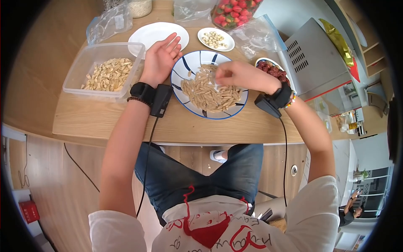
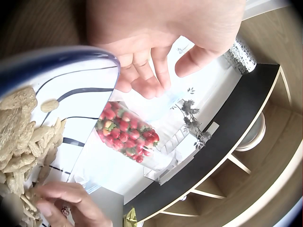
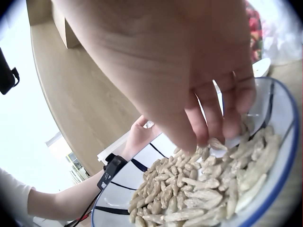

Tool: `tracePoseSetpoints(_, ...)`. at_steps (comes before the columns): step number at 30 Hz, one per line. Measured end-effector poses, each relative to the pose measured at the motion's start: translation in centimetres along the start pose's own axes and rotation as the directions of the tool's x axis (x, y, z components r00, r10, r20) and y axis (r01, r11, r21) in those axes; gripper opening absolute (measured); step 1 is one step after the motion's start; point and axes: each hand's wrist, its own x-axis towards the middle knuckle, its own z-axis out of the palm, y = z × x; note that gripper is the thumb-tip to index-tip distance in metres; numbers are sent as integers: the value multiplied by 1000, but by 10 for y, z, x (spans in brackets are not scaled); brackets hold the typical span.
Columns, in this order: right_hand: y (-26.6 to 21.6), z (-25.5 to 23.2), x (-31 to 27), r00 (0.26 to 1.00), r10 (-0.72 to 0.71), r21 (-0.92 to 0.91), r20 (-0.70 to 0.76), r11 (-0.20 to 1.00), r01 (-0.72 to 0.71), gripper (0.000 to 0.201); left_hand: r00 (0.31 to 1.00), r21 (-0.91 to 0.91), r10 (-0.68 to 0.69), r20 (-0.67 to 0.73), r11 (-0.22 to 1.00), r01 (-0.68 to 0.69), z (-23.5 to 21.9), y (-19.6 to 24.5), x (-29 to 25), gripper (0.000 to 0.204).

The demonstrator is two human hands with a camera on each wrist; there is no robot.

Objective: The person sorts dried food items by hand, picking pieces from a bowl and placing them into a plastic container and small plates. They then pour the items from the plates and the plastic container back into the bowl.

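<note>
A large white bowl (image 1: 178, 94) with blue stripes and a blue rim holds many pale, elongated dried root pieces (image 1: 205, 98). Over the pile, my right hand (image 1: 241, 75) bends its fingers downward, fingertips right at the pieces. One paler piece (image 3: 217, 144) shows just below those fingertips; I cannot tell if it is pinched. My left hand (image 1: 161, 61) is beside the bowl's left rim, palm turned up, fingers loosely extended and nothing in them. It overlaps the edge of a white plate (image 1: 145, 35) behind it.
Left stands a clear plastic box (image 1: 71, 80) with pale dried slices (image 1: 110, 74). Behind the bowl, a small dish (image 1: 228, 44) carries round pale seeds. Dark red dried fruit (image 1: 270, 69) fills a dish at right. Strawberry-like red fruit (image 1: 235, 12), plastic bags (image 1: 260, 38) and a grey appliance (image 1: 308, 59) stand farther back.
</note>
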Motion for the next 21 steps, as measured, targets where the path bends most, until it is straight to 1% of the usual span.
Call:
tracePoseSetpoints(1,1,4,6,994,-59,-56,-89,997,54,18,1000,4,1,-1,1000,-1,0,0,1,46)
tracePoseSetpoints(4,1,18,20,955,-243,-168,-170,962,215,19,1000,2,-2,-6,1000,2,1,0,0,46)
tracePoseSetpoints(7,2,21,28,938,-316,-177,-144,940,290,23,1000,-1,-3,-6,1000,3,1,0,-1,46)
tracePoseSetpoints(10,9,16,27,965,-230,-117,-122,969,216,26,1000,-5,-9,3,1000,9,0,0,1,46)
tracePoseSetpoints(14,12,8,23,983,-149,-135,-104,982,134,24,1000,-9,-9,4,1000,9,0,0,1,46)
tracePoseSetpoints(16,3,8,20,991,-87,-134,-99,988,73,23,1000,-14,-11,7,1000,11,-1,0,1,46)
tracePoseSetpoints(19,0,17,25,979,-155,-166,-134,977,133,19,1000,-3,-8,1,1000,8,0,0,1,46)
tracePoseSetpoints(21,1,21,31,972,-179,-244,-154,960,138,17,1000,4,-9,-6,1000,9,1,-1,1,46)
